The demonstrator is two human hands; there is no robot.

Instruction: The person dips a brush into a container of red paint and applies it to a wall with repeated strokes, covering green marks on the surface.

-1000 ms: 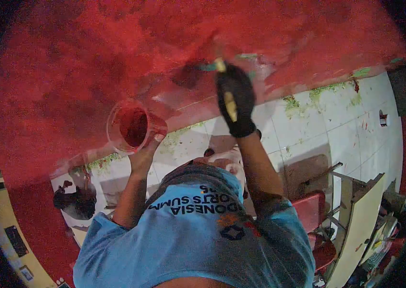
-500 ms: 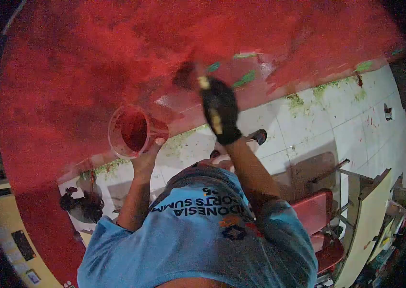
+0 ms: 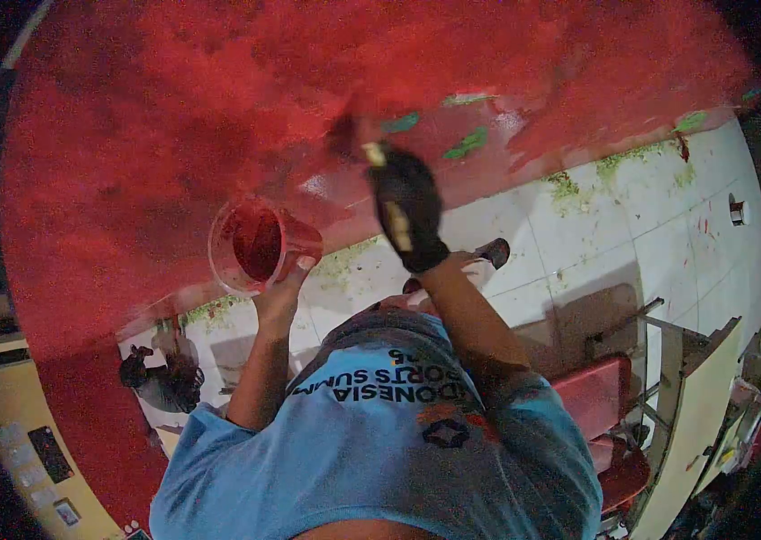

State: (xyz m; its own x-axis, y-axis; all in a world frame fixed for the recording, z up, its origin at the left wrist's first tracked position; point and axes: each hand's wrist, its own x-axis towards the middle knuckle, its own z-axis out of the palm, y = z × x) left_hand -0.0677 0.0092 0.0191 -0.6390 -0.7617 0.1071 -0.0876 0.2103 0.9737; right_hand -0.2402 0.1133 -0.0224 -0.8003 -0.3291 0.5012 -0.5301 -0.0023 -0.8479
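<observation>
My left hand is wrapped round a clear plastic tub, tilted, with dark red paint inside. In my right hand, which wears a black glove, is a brush with a pale handle. Its blurred dark head is at the red-painted wall. Near it on the wall, green patches and a pale spot show through the red. The fingers of the right hand are closed round the handle and partly smeared by motion.
White floor tiles with green debris run along the wall's foot. A red chair and a tilted pale table stand at the right. A dark object lies at lower left, and a small can is at far right.
The whole view has shifted slightly, so floor and furniture sit a little further right. Against the wall, my right hand and the brush have moved slightly left. The tub is still held.
</observation>
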